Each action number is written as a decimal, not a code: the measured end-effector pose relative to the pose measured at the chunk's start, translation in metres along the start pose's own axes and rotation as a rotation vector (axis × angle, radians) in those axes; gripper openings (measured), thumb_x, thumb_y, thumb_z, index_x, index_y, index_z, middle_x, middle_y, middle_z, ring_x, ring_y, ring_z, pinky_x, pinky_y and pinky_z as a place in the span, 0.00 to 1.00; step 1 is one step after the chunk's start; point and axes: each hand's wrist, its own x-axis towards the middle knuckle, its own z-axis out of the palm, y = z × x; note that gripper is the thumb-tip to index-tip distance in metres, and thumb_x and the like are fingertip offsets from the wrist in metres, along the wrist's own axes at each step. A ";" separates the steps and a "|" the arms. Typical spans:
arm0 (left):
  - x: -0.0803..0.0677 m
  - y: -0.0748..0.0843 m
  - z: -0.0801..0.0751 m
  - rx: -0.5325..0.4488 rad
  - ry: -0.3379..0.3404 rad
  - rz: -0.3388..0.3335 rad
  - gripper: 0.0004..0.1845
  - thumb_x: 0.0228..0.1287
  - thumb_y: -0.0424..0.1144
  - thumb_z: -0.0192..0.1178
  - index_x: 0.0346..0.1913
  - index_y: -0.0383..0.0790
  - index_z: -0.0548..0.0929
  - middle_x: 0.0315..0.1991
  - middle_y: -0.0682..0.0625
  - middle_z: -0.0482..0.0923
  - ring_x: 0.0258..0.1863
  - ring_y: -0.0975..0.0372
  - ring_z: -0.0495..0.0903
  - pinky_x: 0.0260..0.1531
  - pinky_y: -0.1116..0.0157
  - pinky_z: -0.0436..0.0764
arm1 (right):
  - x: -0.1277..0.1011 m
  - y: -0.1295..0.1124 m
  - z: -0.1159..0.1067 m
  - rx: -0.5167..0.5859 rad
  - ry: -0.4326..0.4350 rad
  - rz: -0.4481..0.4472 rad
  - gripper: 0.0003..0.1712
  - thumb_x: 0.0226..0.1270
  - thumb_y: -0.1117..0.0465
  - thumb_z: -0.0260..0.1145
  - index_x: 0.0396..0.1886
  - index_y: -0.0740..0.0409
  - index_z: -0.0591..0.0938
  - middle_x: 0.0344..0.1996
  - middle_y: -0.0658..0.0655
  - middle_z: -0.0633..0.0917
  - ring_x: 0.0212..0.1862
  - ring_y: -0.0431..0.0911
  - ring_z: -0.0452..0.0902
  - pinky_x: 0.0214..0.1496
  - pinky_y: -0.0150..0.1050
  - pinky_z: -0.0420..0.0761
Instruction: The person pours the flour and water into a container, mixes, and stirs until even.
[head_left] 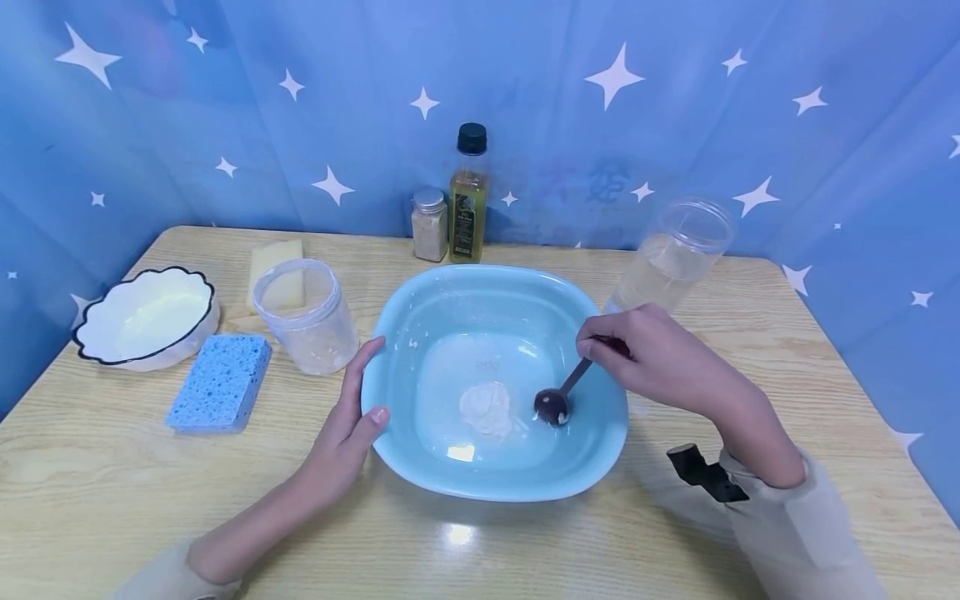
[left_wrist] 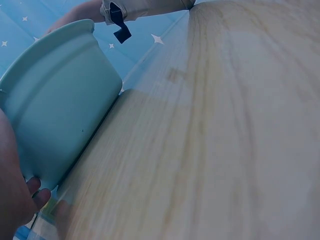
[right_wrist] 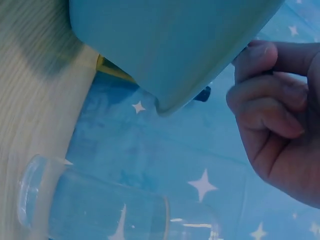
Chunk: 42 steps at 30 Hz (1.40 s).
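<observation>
1. Two hands work at one light-blue basin (head_left: 420, 300) on a wooden table (head_left: 112, 483), before a star-printed blue backdrop (head_left: 187, 108)
2. Left hand (head_left: 347, 425) rests against the basin's near-left rim, fingers straight along the wall and thumb on the lip; the left wrist view shows the basin's outer wall (left_wrist: 60, 100) beside the palm
3. Right hand (head_left: 645, 354) has its fingers curled tight round the handle of one dark spoon (head_left: 558, 398), whose bowl sits on the basin floor just right of a single white lump of dough or paste (head_left: 487, 408)
4. Two clear plastic jars stand by: one (head_left: 307, 315) left of the basin, one (head_left: 671, 254) behind the right hand
5. Two sponges lie at left, one blue (head_left: 220, 382), one yellow (head_left: 274, 262)
6. One white bowl with a dark scalloped rim (head_left: 142, 315) sits far left
7. One oil bottle (head_left: 468, 196) and one small shaker (head_left: 429, 223) stand at the back edge
</observation>
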 end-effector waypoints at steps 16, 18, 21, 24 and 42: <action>0.000 -0.001 0.001 0.000 -0.001 0.001 0.33 0.69 0.33 0.42 0.72 0.57 0.45 0.71 0.50 0.45 0.62 0.50 0.63 0.48 0.61 0.77 | 0.005 -0.013 0.012 0.331 -0.073 -0.043 0.08 0.68 0.63 0.57 0.35 0.49 0.82 0.21 0.40 0.79 0.15 0.38 0.59 0.16 0.31 0.62; 0.000 -0.001 0.001 0.000 -0.003 -0.001 0.33 0.69 0.33 0.42 0.72 0.57 0.45 0.71 0.50 0.46 0.62 0.50 0.63 0.48 0.61 0.77 | 0.004 -0.013 0.011 0.309 -0.005 -0.031 0.07 0.67 0.64 0.58 0.35 0.50 0.82 0.21 0.40 0.79 0.14 0.38 0.56 0.15 0.31 0.60; 0.000 -0.001 0.000 0.001 -0.002 -0.001 0.33 0.69 0.33 0.42 0.72 0.57 0.45 0.71 0.50 0.46 0.61 0.49 0.65 0.47 0.61 0.77 | 0.004 -0.013 0.010 0.277 0.061 -0.037 0.08 0.66 0.66 0.59 0.36 0.51 0.83 0.21 0.39 0.79 0.14 0.38 0.56 0.14 0.31 0.59; 0.000 0.000 0.000 0.006 0.001 0.000 0.33 0.69 0.33 0.42 0.72 0.57 0.46 0.71 0.50 0.47 0.61 0.49 0.65 0.47 0.61 0.77 | 0.005 -0.013 0.011 0.256 0.075 -0.076 0.08 0.65 0.67 0.60 0.36 0.52 0.83 0.22 0.39 0.79 0.15 0.37 0.60 0.15 0.29 0.63; 0.001 0.000 0.000 0.005 0.001 0.017 0.33 0.68 0.33 0.42 0.72 0.56 0.46 0.71 0.50 0.45 0.62 0.50 0.63 0.48 0.61 0.77 | 0.011 -0.011 0.024 0.149 0.147 -0.145 0.07 0.63 0.69 0.61 0.36 0.56 0.83 0.21 0.40 0.77 0.16 0.34 0.62 0.17 0.28 0.65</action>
